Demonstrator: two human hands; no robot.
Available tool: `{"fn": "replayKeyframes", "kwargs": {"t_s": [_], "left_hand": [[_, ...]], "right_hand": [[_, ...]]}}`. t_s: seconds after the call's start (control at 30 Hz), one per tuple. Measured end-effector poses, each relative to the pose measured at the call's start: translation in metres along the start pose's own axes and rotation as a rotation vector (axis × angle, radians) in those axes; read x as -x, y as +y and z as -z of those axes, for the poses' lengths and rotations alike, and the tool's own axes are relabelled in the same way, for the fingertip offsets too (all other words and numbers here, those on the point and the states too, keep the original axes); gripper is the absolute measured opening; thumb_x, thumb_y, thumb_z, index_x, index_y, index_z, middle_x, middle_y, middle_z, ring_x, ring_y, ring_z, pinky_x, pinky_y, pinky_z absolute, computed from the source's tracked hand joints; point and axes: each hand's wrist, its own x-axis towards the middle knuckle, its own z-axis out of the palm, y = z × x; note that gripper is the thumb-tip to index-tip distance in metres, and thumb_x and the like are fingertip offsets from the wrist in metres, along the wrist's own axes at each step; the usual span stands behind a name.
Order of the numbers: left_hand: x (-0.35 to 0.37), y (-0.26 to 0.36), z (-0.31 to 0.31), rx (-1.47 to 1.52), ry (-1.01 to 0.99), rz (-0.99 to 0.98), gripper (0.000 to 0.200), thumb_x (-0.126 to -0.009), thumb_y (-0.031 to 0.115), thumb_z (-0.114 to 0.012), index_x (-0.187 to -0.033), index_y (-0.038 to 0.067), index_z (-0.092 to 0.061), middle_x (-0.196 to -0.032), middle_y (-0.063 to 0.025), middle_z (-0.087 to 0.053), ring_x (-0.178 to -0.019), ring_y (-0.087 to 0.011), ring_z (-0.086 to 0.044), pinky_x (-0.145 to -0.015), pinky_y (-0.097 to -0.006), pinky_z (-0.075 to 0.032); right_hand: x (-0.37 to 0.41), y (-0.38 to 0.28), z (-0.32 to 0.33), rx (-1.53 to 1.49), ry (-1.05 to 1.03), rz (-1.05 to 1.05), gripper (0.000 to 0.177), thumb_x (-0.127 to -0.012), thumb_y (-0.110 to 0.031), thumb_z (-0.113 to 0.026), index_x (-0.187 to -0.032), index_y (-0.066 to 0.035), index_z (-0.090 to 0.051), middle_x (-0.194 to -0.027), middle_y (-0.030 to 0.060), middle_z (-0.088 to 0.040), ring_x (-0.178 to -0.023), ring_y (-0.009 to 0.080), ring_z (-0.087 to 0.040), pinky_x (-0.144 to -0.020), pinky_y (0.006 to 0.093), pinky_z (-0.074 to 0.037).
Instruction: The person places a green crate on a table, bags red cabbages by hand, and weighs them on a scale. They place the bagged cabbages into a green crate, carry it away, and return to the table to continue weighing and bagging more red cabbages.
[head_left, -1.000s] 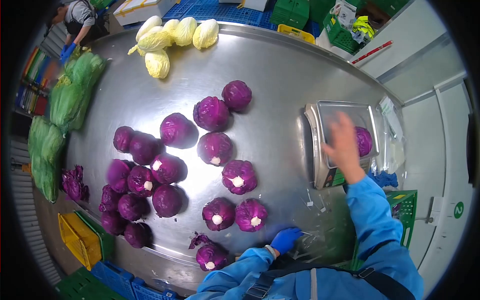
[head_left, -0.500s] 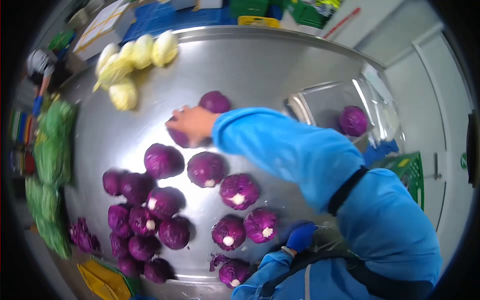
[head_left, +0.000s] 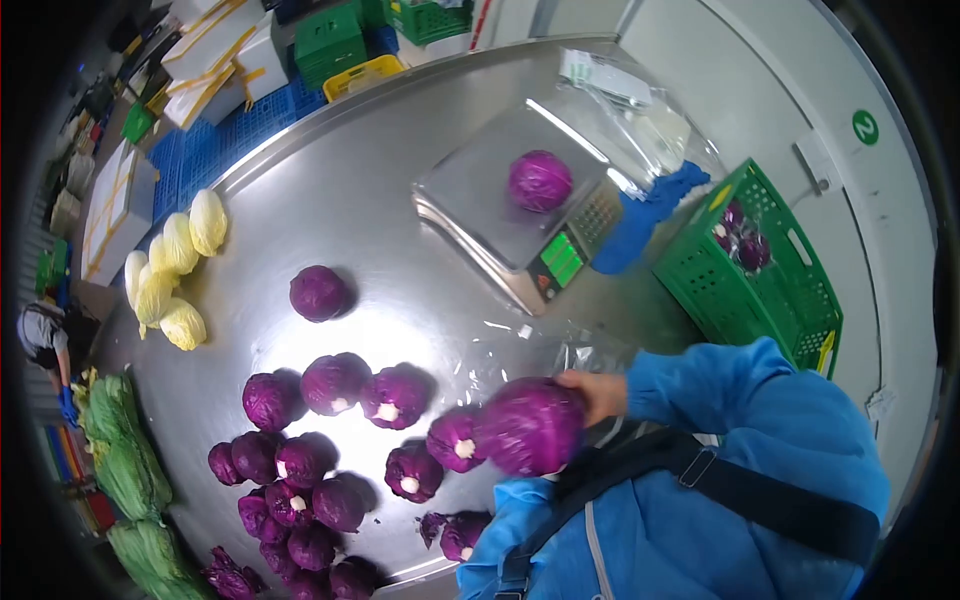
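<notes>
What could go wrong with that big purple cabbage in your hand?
The held red cabbage sits in the right hand alone, so it might slip and hit the cut cabbage beside it. The scale carries a weighed cabbage, so adding this one could muddle the reading. The edge cabbage lies near the steel table rim and might roll off.

Stainless counter, curved at the rim. Carries a scale at the far right with a blue cloth just beside it. Pale napa cabbages far left, green cabbages along the left edge. One lone red cabbage mid-surface, a crowd of red cabbages nearer.
</notes>
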Motion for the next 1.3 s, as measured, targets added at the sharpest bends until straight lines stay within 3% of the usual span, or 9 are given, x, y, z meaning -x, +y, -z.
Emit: {"fn": "replayKeyframes", "kwargs": {"t_s": [0.33, 0.5, 0.73, 0.87, 0.9, 1.0, 1.1, 1.2, 1.3], "left_hand": [[0.024, 0.08, -0.038, 0.233, 0.358, -0.242, 0.077, -0.075, -0.006, -0.057, -0.147, 0.01, -0.034, -0.148, -0.0128, -0.041, -0.135, -0.029, -0.041, -0.106, -0.0362, -0.039], [0.019, 0.108, -0.083, -0.183, 0.241, -0.174, 0.089, -0.07, -0.009, -0.05, -0.152, 0.017, -0.025, -0.15, -0.0133, -0.038, -0.121, -0.0379, -0.052, -0.09, -0.0402, -0.049], [0.025, 0.14, -0.081, -0.197, 0.353, -0.22, 0.086, -0.065, -0.014, -0.046, -0.145, 0.016, -0.04, -0.145, -0.0111, -0.045, -0.125, -0.0326, -0.051, -0.097, -0.0379, -0.047], [0.043, 0.152, -0.077, -0.293, 0.462, -0.232, 0.082, -0.063, -0.015, -0.044, -0.139, 0.015, -0.049, -0.14, -0.0107, -0.05, -0.117, -0.0317, -0.058, -0.089, -0.0371, -0.051], [0.052, 0.164, -0.073, -0.332, 0.485, -0.26, 0.08, -0.062, -0.016, -0.043, -0.135, 0.015, -0.054, -0.138, -0.0104, -0.053, -0.114, -0.0311, -0.06, -0.088, -0.0366, -0.052], [0.079, 0.192, -0.078, -0.38, 0.619, -0.365, 0.057, -0.062, -0.016, -0.042, -0.107, 0.008, -0.067, -0.121, -0.014, -0.062, -0.105, -0.0325, -0.063, -0.087, -0.0382, -0.051], [0.11, 0.167, -0.118, -0.213, 0.844, -0.188, 0.028, -0.072, -0.009, -0.049, -0.097, 0.001, -0.059, -0.12, -0.023, -0.055, -0.112, -0.0399, -0.055, -0.096, -0.0423, -0.045], [0.134, 0.171, -0.166, -0.555, 1.02, 0.121, 0.052, -0.084, 0.01, -0.063, -0.133, 0.004, -0.048, -0.129, -0.0248, -0.051, -0.118, -0.0415, -0.051, -0.098, -0.045, -0.042], [0.166, 0.144, -0.213, -0.466, 0.63, 0.6, 0.075, -0.088, 0.019, -0.063, -0.15, 0.008, -0.024, -0.102, -0.0198, -0.067, -0.092, -0.0383, -0.065, -0.081, -0.043, -0.051]], "right_hand": [[0.121, 0.062, 0.102, 0.966, 0.408, 0.712, 0.074, -0.081, -0.024, -0.073, -0.142, -0.005, -0.036, -0.132, 0.015, -0.049, -0.12, 0.0241, -0.052, -0.103, 0.0375, -0.042], [0.14, 0.103, 0.115, 0.283, 0.685, 0.572, 0.069, -0.084, -0.032, -0.072, -0.139, -0.004, -0.04, -0.128, 0.0149, -0.053, -0.116, 0.0272, -0.056, -0.097, 0.0368, -0.046], [0.191, 0.089, 0.102, 1.974, 1.016, 1.082, 0.056, -0.079, -0.029, -0.073, -0.122, 0.0, -0.052, -0.13, 0.0209, -0.047, -0.125, 0.0345, -0.044, -0.099, 0.0424, -0.041], [0.165, 0.082, 0.133, 2.077, 0.899, 0.84, 0.022, -0.085, -0.025, -0.062, -0.079, -0.005, -0.055, -0.075, 0.0127, -0.066, -0.07, 0.0319, -0.066, -0.06, 0.0464, -0.05], [0.174, 0.087, 0.129, 1.927, 0.866, 1.272, 0.022, -0.087, -0.022, -0.058, -0.072, -0.006, -0.055, -0.054, 0.0114, -0.059, -0.049, 0.0344, -0.06, -0.048, 0.047, -0.047], [0.226, 0.107, 0.109, 1.881, 0.832, 1.241, 0.022, -0.087, -0.021, -0.057, -0.073, -0.005, -0.055, -0.059, 0.0145, -0.061, -0.055, 0.0347, -0.062, -0.051, 0.0462, -0.048], [0.241, 0.135, 0.138, 1.977, 0.785, 1.098, 0.021, -0.088, -0.021, -0.057, -0.075, -0.005, -0.055, -0.056, 0.0165, -0.059, -0.053, 0.0363, -0.061, -0.05, 0.0469, -0.048], [0.25, 0.165, 0.166, 2.031, 0.725, 0.997, 0.018, -0.088, -0.021, -0.057, -0.081, -0.004, -0.055, -0.053, 0.0168, -0.058, -0.051, 0.0373, -0.06, -0.049, 0.0481, -0.048], [0.256, 0.18, 0.18, 2.122, 0.695, 0.906, 0.014, -0.085, -0.019, -0.058, -0.084, -0.005, -0.056, -0.059, 0.0148, -0.06, -0.056, 0.0343, -0.063, -0.051, 0.0463, -0.049]]}}
